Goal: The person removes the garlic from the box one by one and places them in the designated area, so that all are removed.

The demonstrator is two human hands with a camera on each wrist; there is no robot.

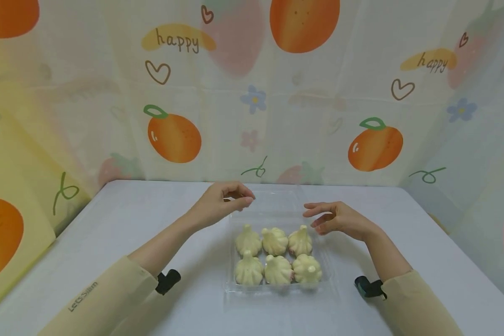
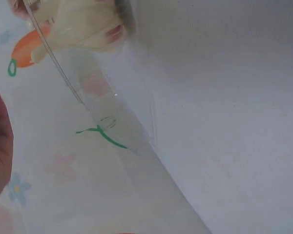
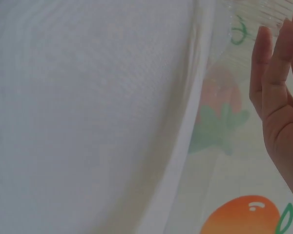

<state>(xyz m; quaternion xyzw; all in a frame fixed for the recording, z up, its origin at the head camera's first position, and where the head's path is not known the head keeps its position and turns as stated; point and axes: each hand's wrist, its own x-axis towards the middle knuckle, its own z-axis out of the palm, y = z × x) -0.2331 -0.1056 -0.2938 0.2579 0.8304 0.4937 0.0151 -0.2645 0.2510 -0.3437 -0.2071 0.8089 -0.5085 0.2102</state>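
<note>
Several pale garlic bulbs (image 1: 248, 270) sit in two rows inside a clear plastic box (image 1: 231, 287) with its lid (image 1: 273, 200) folded back toward the wall. My left hand (image 1: 220, 203) hovers over the lid's left side, fingers loosely bent and thumb near the fingertips. To the right of the lid, my right hand (image 1: 340, 218) hangs in the air with relaxed, spread fingers and holds nothing. In the left wrist view, a garlic bulb (image 2: 88, 24) shows through the box wall, and only part of the left hand is visible. Slender, slightly bent fingers (image 3: 276, 73) appear in the right wrist view.
The box stands on a white-covered table (image 1: 151, 200). Behind it hangs a fruit-printed curtain (image 1: 218, 107), which also runs along both sides. Dark wrist cameras stick out near both sleeves (image 1: 113, 289).
</note>
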